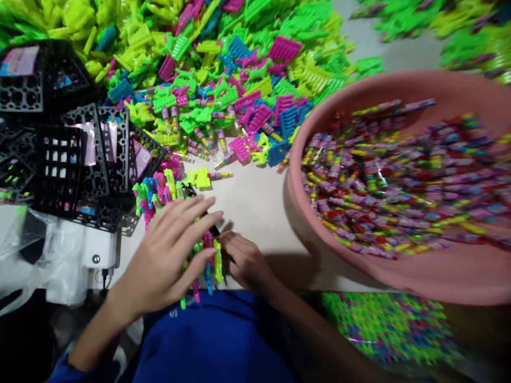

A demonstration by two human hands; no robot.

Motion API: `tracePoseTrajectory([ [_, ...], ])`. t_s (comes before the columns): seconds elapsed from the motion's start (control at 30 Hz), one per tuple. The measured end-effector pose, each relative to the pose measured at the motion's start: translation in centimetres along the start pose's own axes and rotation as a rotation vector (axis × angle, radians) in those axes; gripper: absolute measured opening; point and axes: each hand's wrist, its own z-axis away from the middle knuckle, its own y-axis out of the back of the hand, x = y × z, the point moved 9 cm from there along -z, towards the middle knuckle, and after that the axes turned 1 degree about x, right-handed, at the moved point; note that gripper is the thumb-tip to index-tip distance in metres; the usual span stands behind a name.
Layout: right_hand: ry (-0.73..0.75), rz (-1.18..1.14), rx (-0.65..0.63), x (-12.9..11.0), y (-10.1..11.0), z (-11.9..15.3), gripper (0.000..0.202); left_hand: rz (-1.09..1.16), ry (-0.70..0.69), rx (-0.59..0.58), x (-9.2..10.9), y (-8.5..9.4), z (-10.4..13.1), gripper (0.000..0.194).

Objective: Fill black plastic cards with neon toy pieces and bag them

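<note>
Here, small black plastic rack (213,227) lined with bright neon plastic pieces (217,260), beneath left hand (165,250), fingers stretched over it. Right hand (245,260) curled at rack's right side; cannot tell whether pinching. Left of hands, stacked black lattice plastic baskets (59,165); beyond hands, heaped neon toy parts (259,85); rightward, pink round plastic tub (419,276).

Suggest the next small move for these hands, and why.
I'd probably have the left hand gently even up the colourful pieces under it, with the right hand steadying their right side. Their ends stick out unevenly near the left thumb, the left hand lies spread over them, and the right hand is close beside them, though its exact contact is unclear.
</note>
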Motion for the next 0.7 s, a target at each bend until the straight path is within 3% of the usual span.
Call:
tracePoseTrajectory([
  [0.13,-0.095,-0.178,0.052,1.0,0.7,-0.4,0.016,-0.136,-0.087,-0.034,0.9,-2.0,0.1,0.048],
  [0.27,-0.127,-0.342,0.234,0.7,3.7,-0.9,0.009,-0.146,-0.095,-0.029,0.9,-2.0,0.2,0.040],
  [0.43,-0.094,-0.069,0.336,-0.6,6.0,0.1,0.023,-0.056,-0.079,0.080,0.6,-0.6,0.9,0.039],
  [0.5,-0.214,-0.004,0.367,0.2,6.2,0.9,0.022,-0.007,-0.048,0.157,0.3,-0.1,1.4,0.041],
  [0.6,-0.407,-0.083,0.375,1.6,5.4,1.7,0.008,0.021,-0.016,0.195,-0.1,-0.5,1.9,0.043],
  [0.7,-0.435,-0.201,0.332,1.3,3.8,1.3,0.006,0.052,0.007,0.183,-0.4,-0.8,2.2,0.045],
])
